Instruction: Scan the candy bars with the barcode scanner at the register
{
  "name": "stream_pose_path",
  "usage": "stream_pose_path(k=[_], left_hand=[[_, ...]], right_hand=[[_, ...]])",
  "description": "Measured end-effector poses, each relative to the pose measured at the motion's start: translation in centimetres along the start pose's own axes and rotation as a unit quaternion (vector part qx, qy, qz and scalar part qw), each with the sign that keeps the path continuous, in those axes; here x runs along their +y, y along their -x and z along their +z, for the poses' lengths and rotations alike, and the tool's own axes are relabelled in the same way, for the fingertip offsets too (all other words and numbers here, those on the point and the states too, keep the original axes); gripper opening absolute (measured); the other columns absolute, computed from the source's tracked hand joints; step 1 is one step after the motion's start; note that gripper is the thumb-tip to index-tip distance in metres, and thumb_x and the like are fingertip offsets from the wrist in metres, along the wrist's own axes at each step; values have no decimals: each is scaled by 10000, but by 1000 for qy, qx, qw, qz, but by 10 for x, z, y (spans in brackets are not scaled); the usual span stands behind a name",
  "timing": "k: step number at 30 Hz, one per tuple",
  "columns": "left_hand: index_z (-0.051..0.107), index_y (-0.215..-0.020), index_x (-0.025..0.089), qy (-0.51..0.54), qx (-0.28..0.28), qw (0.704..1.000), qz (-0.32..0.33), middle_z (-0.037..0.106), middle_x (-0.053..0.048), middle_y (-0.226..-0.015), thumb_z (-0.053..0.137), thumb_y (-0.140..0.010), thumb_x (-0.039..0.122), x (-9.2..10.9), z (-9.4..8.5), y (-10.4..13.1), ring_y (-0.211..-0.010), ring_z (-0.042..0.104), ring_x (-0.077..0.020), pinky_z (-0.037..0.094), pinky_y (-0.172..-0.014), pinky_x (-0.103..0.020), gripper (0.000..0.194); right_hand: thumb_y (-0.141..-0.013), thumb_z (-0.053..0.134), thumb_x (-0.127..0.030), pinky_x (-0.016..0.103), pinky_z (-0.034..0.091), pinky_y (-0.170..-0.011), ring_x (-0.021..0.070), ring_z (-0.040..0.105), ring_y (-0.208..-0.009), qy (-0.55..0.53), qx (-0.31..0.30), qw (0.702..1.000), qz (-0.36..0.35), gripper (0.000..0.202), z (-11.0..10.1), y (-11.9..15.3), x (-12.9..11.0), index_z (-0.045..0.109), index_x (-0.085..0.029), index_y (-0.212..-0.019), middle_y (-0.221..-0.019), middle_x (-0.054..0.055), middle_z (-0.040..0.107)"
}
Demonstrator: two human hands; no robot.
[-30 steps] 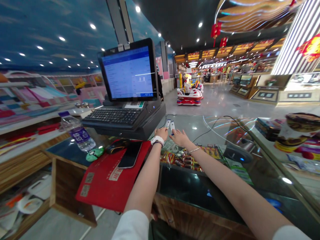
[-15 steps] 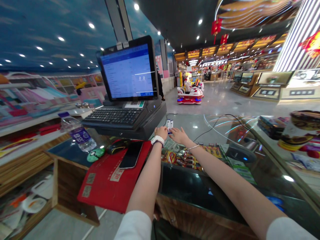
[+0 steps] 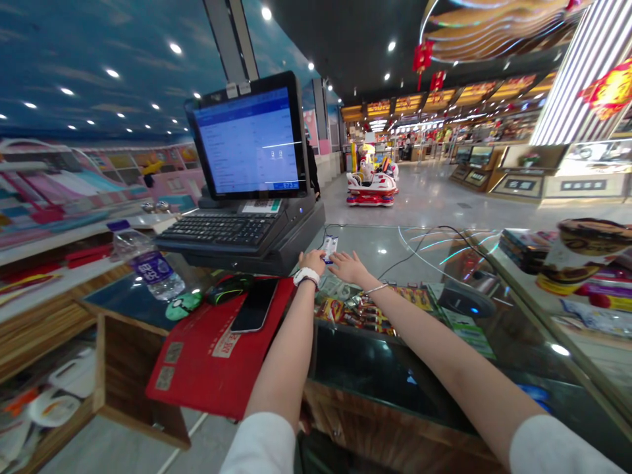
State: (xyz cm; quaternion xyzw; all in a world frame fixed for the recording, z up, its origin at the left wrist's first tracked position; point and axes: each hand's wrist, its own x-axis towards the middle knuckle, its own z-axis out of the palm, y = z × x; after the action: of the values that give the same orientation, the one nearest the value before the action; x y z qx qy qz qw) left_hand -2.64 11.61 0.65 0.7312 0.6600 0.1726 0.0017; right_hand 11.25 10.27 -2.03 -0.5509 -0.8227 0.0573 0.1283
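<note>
A small white packet with blue edging (image 3: pixel 330 246) lies at the far side of the glass counter, between my two hands. My left hand (image 3: pixel 311 261), with a white band at the wrist, has its fingers bent and closed at the packet's lower left edge. Beside the packet's lower right corner, my right hand (image 3: pixel 349 268) rests with fingers stretched out and apart. Whether its fingertips touch the packet I cannot tell. A thin bracelet circles the right wrist. Beneath the glass, colourful small packages (image 3: pixel 355 311) show under my right forearm.
Left of my hands stands a till screen (image 3: pixel 251 141) with a keyboard (image 3: pixel 217 230). A phone (image 3: pixel 255 305) lies on a red bag (image 3: pixel 197 368), near a mouse (image 3: pixel 230 288) and a water bottle (image 3: pixel 153 266). On the right are a black scanner (image 3: pixel 467 299) and a cup-shaped tub (image 3: pixel 577 253).
The whole view has shifted slightly, so things appear a little farther left. My hands stay by the packet, with the right fingers slightly more raised and spread.
</note>
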Motion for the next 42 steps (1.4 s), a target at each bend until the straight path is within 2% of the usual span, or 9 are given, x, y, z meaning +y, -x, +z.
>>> stream_pose_path(k=[7, 12, 17, 23, 28, 32, 37, 42], left_hand=[[695, -1216, 307, 4, 12, 1000, 7, 647, -44, -1348, 412, -877, 91, 1, -2, 4, -1269, 571, -220, 259, -1198, -465, 491], [620, -1319, 328, -6, 37, 999, 15, 541, -25, -1477, 428, -894, 132, 7, -10, 16, -1341, 504, -211, 194, -1229, -495, 506], [530, -1414, 320, -5, 14, 1000, 20, 418, -34, -1571, 441, -907, 176, 23, -15, 35, -1438, 389, -243, 145, -1239, -549, 535], [472, -1465, 289, 18, -10, 999, 33, 361, -60, -1600, 463, -907, 209, 47, -20, 65, -1469, 339, -278, 136, -1238, -576, 564], [427, -1494, 267, 27, 6, 996, 90, 312, -53, -1622, 473, -922, 246, 82, -29, 96, -1489, 298, -279, 112, -1246, -566, 575], [415, -1500, 274, 27, 18, 990, 140, 320, -47, -1619, 466, -938, 264, 118, -35, 122, -1489, 299, -287, 140, -1245, -551, 564], [407, -1501, 284, 25, 14, 976, 216, 316, -29, -1622, 453, -956, 283, 169, -34, 149, -1501, 269, -276, 114, -1248, -553, 546], [446, -1470, 285, 30, 12, 952, 304, 334, -24, -1614, 448, -960, 271, 221, -25, 173, -1494, 281, -268, 107, -1249, -556, 511]], right_hand=[[-1030, 292, -473, 556, 118, -1224, 281, 229, -1512, 13, -1, 1000, 3, 596, 1, 0, 1, 299, -199, -1559, -1641, 75, 260], [-1023, 312, -457, 529, 96, -1231, 268, 165, -1530, 18, 41, 999, 3, 640, -3, 9, -3, 218, -159, -1582, -1655, 93, 198], [-967, 421, -341, 531, 120, -1228, 293, 163, -1529, 35, 57, 998, -1, 690, -22, 38, -9, 201, -116, -1582, -1652, 112, 204], [-892, 463, -248, 509, 110, -1235, 289, 189, -1523, 75, 104, 991, -36, 738, -60, 92, -1, 225, -106, -1576, -1640, 127, 243], [-933, 410, -288, 518, 83, -1238, 292, 173, -1526, 104, 131, 984, -54, 690, -90, 141, 17, 236, -92, -1571, -1647, 115, 223], [-942, 419, -311, 519, 81, -1239, 290, 167, -1528, 111, 147, 983, -28, 686, -105, 179, 39, 234, -129, -1577, -1651, 93, 220], [-951, 411, -340, 507, 96, -1241, 283, 174, -1527, 110, 166, 979, 34, 685, -111, 233, 72, 228, -147, -1582, -1651, 86, 226], [-956, 405, -359, 487, 111, -1243, 262, 178, -1528, 110, 182, 972, 97, 670, -107, 293, 106, 257, -142, -1572, -1651, 80, 225]])
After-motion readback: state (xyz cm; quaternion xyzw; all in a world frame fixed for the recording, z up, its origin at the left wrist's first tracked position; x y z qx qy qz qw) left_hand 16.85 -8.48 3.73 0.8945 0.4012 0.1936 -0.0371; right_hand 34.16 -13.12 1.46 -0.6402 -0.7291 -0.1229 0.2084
